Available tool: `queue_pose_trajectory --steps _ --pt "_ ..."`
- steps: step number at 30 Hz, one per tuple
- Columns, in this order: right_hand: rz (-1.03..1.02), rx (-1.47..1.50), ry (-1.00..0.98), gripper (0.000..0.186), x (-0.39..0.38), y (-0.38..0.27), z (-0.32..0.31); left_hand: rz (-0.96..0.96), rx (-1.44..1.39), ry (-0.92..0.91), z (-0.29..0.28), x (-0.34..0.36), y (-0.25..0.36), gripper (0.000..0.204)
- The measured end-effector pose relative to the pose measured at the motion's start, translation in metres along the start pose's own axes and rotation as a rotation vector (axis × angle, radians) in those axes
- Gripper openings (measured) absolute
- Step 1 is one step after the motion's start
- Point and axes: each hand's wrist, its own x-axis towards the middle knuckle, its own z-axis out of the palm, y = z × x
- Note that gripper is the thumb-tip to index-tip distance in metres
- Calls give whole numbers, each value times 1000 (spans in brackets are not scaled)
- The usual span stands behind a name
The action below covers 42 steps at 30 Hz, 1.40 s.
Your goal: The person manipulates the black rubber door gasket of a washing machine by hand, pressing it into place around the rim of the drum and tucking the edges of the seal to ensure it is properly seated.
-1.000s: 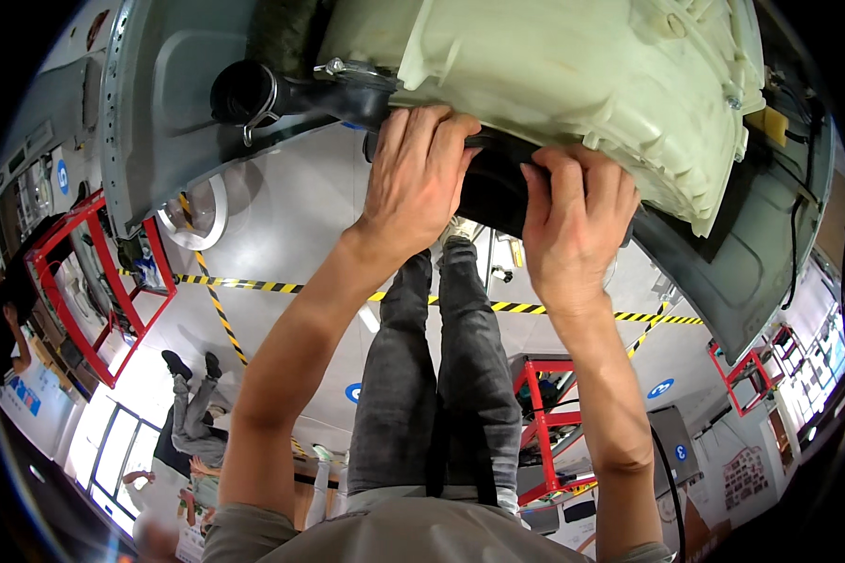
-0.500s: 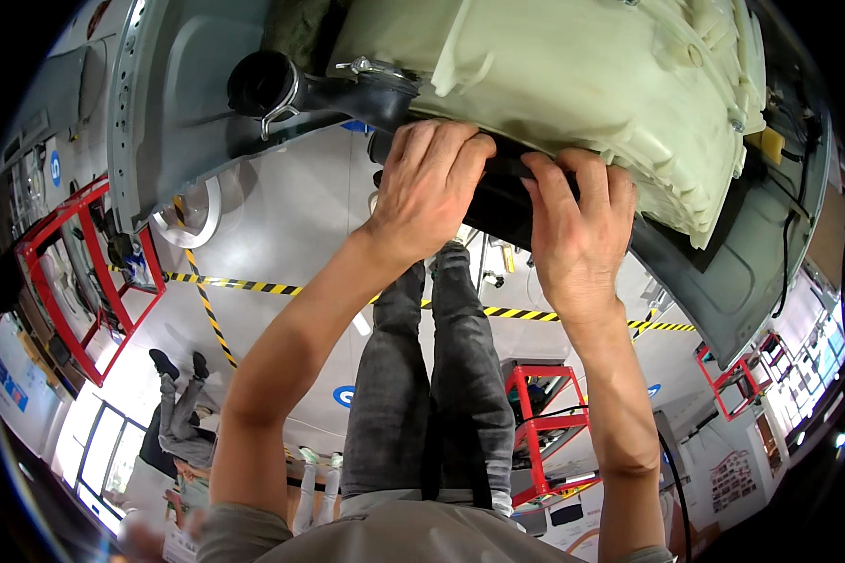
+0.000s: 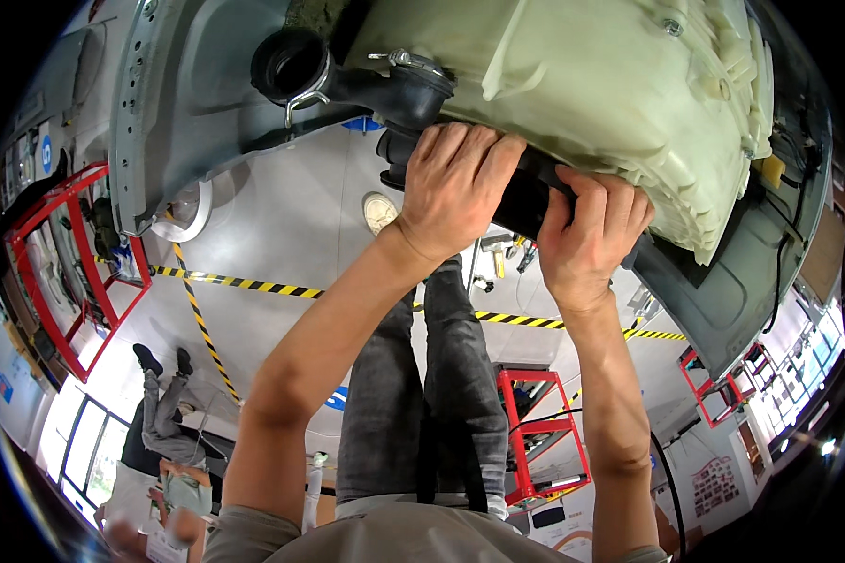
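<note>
The left hand (image 3: 458,195) and right hand (image 3: 587,246) both grip the black part (image 3: 522,201), stretched left to right beside the pale tub (image 3: 573,84).

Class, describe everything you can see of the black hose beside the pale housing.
The black hose is short, thick and rubbery-looking. Its round mouth is open and dark inside. A silver wire clamp rings it just behind the mouth; a second metal clamp sits at its fatter right end. It runs roughly sideways, partly over the grey panel in view, toward the pale housing. The left hand is close to its right end; contact is unclear.
</note>
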Motion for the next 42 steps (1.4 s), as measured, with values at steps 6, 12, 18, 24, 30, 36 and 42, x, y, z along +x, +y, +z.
queue_pose_trajectory --steps 6,12,18,24,30,36,42 --pt "-8 -10 -131 30 13 2 -13 -59 -73 -33 1 0 1 37" --pt "55 -29 -185 36 -4 12 -37 -77 -65 -105 -4 -5 3 36" --pt "82 66 -107 31 -9 19 -29 -60 -51 -101 -3 -3 2 31" --pt "44 95 40 22 -16 23 -12 -74 -2 -104 -1 -4 3 28" --pt "128 102 13 32 -18 25 -10 -113 4 -178 -3 7 6 24" --pt "328 305 -15 39 -57 8 -62 -103 83 -215 -12 -6 8 25" --pt "661 198 -45 38 -82 63 -74 -99 114 -260 -18 2 12 25"
